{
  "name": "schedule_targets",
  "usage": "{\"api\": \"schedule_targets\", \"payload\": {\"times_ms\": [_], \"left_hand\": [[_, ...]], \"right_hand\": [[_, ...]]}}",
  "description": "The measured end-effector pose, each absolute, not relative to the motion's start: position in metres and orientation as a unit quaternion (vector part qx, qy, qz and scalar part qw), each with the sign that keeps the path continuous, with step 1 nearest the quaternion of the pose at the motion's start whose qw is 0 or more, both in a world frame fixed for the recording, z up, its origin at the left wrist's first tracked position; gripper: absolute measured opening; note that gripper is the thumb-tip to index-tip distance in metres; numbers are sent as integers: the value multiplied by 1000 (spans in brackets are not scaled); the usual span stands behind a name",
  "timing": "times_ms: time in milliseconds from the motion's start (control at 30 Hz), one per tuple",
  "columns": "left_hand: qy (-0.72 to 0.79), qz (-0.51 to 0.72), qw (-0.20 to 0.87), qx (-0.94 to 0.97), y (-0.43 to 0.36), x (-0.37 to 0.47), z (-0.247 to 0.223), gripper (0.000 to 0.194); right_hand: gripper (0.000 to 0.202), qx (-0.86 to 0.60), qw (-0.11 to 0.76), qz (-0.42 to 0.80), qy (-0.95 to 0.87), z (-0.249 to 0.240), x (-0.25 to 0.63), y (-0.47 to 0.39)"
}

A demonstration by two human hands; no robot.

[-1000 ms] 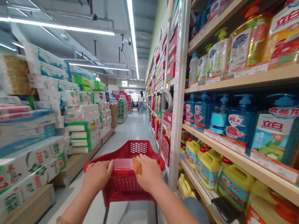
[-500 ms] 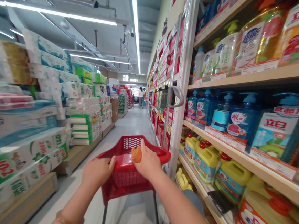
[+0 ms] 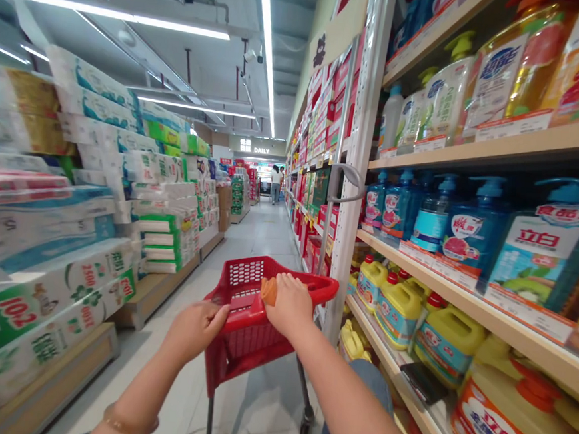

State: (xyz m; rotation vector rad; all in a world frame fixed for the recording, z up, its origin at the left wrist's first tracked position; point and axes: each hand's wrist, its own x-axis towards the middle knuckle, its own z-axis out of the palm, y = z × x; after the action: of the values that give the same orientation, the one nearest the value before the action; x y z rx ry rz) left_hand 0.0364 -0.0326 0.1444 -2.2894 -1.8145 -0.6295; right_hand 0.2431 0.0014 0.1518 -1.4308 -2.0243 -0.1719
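Both hands are curled on the handle of a red plastic shopping cart [image 3: 243,350], which stands in front of and between them. The left hand [image 3: 198,330] has its thumb along the near-left end and its fingers folded over, their tips hidden. The right hand [image 3: 287,304] closes over the handle farther along, with a small, ridged orange item [image 3: 268,291] at its thumb side; whether that is gripped or merely pressed against the bar, I cannot tell. Just ahead of the right hand, the cart's right rim reaches close to a white perforated metal post [image 3: 353,208], beside which a grey looped handle [image 3: 347,200] sticks out. A swing toward that side could scrape the rim on the post, the likely cause being a harder push from the left hand. Loosening the right fingers might let the orange item drop. Right of that hand, yellow plastic jugs [image 3: 396,316] line a low shelf, and blue pump bottles [image 3: 469,228] stand above. Left of the left hand, stacked white-and-green paper packs [image 3: 60,326] could be brushed if the cart veered there.
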Motion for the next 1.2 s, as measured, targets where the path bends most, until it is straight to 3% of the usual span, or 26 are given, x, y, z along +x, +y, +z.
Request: {"api": "schedule_targets", "payload": {"times_ms": [200,300,433,567,700,933,1067,1200], "left_hand": [[-626,-242,130,-729,-28,62,126,56],[-552,-279,81,-781,-23,57,121,56],[-480,-414,-54,-771,-8,53,106,57],[-495,-470,-37,-730,4,70,91,57],[-495,-420,-17,-760,17,74,87,56],[-537,-363,-13,-761,48,71,74,56],[-556,-316,27,-768,54,72,71,50],[-574,-302,25,-760,61,59,72,45]], "right_hand": [[45,-498,301,-63,-811,151,245,9],[44,-467,278,-62,-837,155,264,18],[39,-553,259,-59,-790,163,283,34],[37,-529,274,-68,-800,159,270,32],[35,-437,277,-51,-854,151,262,22],[36,-549,294,-69,-779,151,265,21],[29,-488,245,-79,-834,154,267,9],[34,-487,229,-63,-840,160,282,8]]}}
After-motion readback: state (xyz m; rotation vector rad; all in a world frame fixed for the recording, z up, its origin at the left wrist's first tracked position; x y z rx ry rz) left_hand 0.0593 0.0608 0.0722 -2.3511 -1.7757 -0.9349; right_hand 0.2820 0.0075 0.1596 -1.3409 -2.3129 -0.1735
